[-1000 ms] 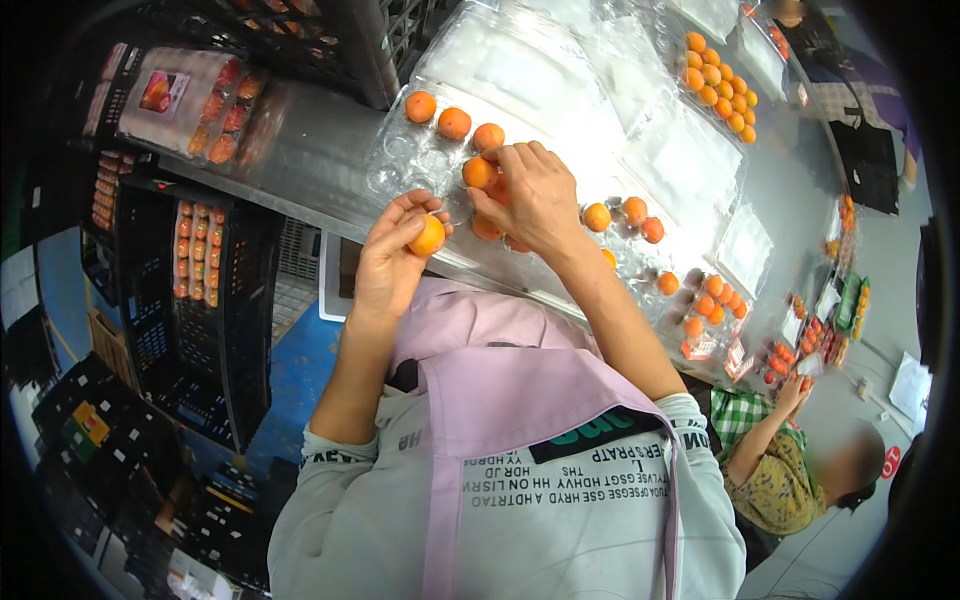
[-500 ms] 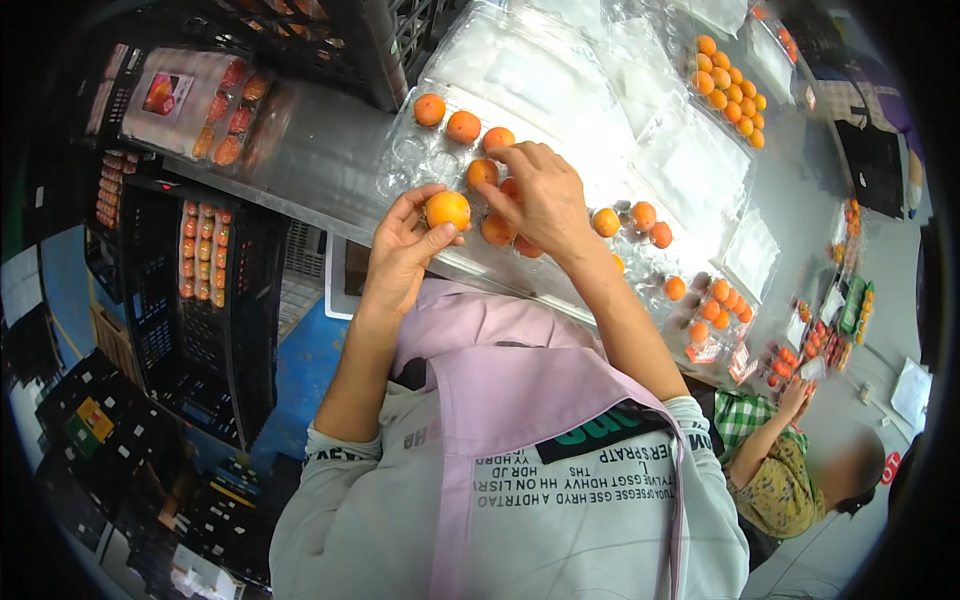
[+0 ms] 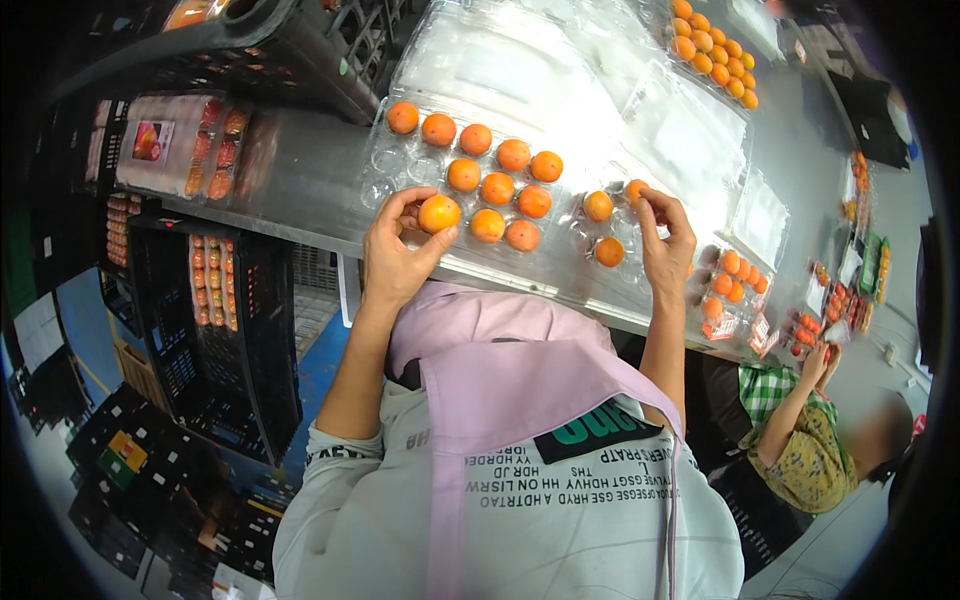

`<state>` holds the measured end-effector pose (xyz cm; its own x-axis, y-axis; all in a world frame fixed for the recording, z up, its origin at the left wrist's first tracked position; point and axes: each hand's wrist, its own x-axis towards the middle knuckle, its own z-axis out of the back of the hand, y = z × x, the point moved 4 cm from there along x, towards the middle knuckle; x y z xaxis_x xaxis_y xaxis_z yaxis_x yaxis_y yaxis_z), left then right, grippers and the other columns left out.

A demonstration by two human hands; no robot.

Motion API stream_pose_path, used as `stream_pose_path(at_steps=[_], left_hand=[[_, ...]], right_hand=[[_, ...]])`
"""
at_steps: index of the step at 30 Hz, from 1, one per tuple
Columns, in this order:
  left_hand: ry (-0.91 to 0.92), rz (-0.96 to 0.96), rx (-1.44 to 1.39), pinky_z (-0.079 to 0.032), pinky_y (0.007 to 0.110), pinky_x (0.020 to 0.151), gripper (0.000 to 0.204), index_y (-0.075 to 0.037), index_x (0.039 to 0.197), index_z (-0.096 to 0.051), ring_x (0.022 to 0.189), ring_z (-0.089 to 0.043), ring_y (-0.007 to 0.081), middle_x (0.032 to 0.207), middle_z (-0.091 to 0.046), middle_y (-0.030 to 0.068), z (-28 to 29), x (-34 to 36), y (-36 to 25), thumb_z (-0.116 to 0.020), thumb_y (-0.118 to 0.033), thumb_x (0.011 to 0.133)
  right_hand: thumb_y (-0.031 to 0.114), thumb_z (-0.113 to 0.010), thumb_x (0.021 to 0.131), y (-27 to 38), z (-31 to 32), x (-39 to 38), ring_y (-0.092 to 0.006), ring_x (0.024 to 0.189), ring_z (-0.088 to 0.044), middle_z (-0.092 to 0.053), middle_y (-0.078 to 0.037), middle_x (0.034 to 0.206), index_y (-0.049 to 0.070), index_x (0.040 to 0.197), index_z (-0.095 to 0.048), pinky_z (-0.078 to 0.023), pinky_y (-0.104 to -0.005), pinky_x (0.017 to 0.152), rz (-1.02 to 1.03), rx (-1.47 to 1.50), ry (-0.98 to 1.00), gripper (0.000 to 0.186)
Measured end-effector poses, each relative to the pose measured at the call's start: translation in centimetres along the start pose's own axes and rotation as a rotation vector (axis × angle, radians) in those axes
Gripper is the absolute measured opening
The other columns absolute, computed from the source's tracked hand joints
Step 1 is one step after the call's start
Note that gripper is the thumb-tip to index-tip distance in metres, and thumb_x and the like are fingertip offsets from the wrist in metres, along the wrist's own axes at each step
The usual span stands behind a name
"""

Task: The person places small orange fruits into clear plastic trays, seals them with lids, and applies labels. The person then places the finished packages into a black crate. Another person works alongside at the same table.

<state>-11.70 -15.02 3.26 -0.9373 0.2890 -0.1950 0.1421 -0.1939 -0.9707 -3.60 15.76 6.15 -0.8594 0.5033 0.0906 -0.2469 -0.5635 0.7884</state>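
My left hand [image 3: 398, 252] holds a round yellow-orange fruit [image 3: 440, 214] between thumb and fingers, just above the near edge of a clear plastic tray [image 3: 384, 160]. Rows of similar orange fruits [image 3: 498, 188] sit in this tray's round wells, with bare wells at its left end. To the right, my right hand [image 3: 668, 238] has its thumb and fingers closed on another orange fruit [image 3: 634, 190]. That fruit is partly behind the fingers, over a second clear tray [image 3: 575, 225]. Two more fruits [image 3: 608, 251] lie in this tray near the hand.
Stacked clear plastic packaging [image 3: 500, 75] covers the table beyond the trays. A black crate [image 3: 290, 70] stands at the far left, near packed fruit [image 3: 165, 150]. More fruit [image 3: 715, 55] lies at the far right. A co-worker [image 3: 810, 440] handles packs at the right.
My right hand has moved right, from the fruits in the left tray to a fruit over the right one. My left hand still holds its fruit in nearly the same place.
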Motion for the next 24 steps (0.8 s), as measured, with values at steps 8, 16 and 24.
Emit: stream_pose_path(at_steps=[8, 16, 24], left_hand=[[-0.059, -0.26, 0.51, -0.048, 0.032, 0.083, 0.042, -0.003, 0.106, -0.057, 0.094, -0.059, 0.0251, 0.103, -0.059, 0.0105, -1.0, 0.1, -1.2, -0.073, -0.003, 0.068], [-0.01, -0.348, 0.703, -0.044, 0.038, 0.087, 0.042, -0.007, 0.107, -0.059, 0.098, -0.055, 0.0296, 0.103, -0.057, 0.0107, -1.4, 0.4, -0.6, -0.073, -0.009, 0.067], [0.043, -0.295, 0.669, -0.044, 0.037, 0.085, 0.043, -0.007, 0.108, -0.06, 0.096, -0.055, 0.027, 0.106, -0.057, 0.0098, -1.1, 0.7, -1.2, -0.074, -0.008, 0.067]], right_hand=[[0.006, -0.063, 0.085, -4.4, 2.2, -2.7, -0.0071, 0.069, -0.053, -0.064, -0.001, 0.082, 0.002, 0.098, -0.067, -0.044, -0.0216, 0.065, -0.138, 0.051, -0.099, 0.015], [0.01, -0.07, 0.077, -2.5, 1.4, -4.6, -0.0174, 0.076, -0.057, -0.063, -0.006, 0.085, 0.003, 0.098, -0.066, -0.046, -0.0301, 0.071, -0.029, -0.12, 0.102, 0.023], [0.017, -0.076, 0.066, 0.3, 0.8, -4.4, -0.0232, 0.09, -0.053, -0.06, -0.004, 0.092, 0.008, 0.097, -0.063, -0.038, -0.0368, 0.082, 0.233, -0.473, 0.269, 0.035]])
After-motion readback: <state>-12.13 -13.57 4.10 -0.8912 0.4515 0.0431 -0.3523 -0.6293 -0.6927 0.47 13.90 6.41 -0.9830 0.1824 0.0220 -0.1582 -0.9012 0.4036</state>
